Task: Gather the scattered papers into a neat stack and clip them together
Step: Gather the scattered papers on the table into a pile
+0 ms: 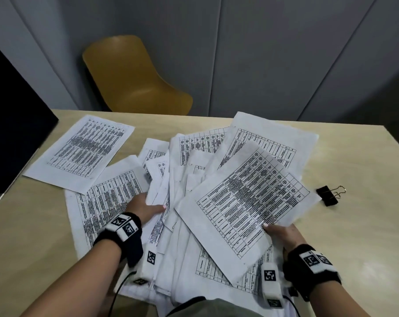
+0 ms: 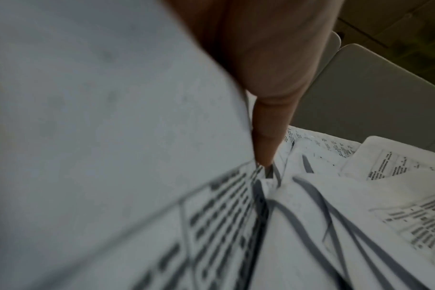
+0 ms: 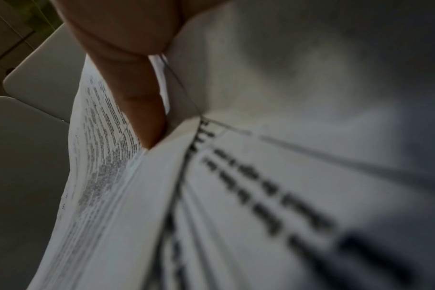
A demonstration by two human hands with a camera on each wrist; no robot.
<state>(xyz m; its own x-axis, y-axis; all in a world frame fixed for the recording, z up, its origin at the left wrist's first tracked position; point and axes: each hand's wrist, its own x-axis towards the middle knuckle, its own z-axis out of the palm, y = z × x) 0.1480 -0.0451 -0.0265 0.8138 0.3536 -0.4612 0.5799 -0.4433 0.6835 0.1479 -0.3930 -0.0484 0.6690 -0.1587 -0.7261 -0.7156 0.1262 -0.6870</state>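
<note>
Several printed sheets with tables lie in a loose heap (image 1: 194, 184) across the middle of the beige table (image 1: 363, 239). One sheet (image 1: 79, 154) lies apart at the far left. My left hand (image 1: 145, 207) grips the left side of the heap, thumb on top and fingers hidden under the sheets; its thumb (image 2: 263, 141) shows against the paper (image 2: 112, 117). My right hand (image 1: 283, 234) holds the heap's right side, thumb on the top sheet (image 1: 246, 197); a finger (image 3: 139, 109) lies between pages (image 3: 261, 176). A black binder clip (image 1: 329, 195) lies on the table to the right, untouched.
A mustard-yellow chair (image 1: 134, 76) stands behind the table's far edge. A black screen or panel (image 1: 10, 124) stands at the table's left side. Grey wall panels rise behind. Bare tabletop shows at the near left and far right.
</note>
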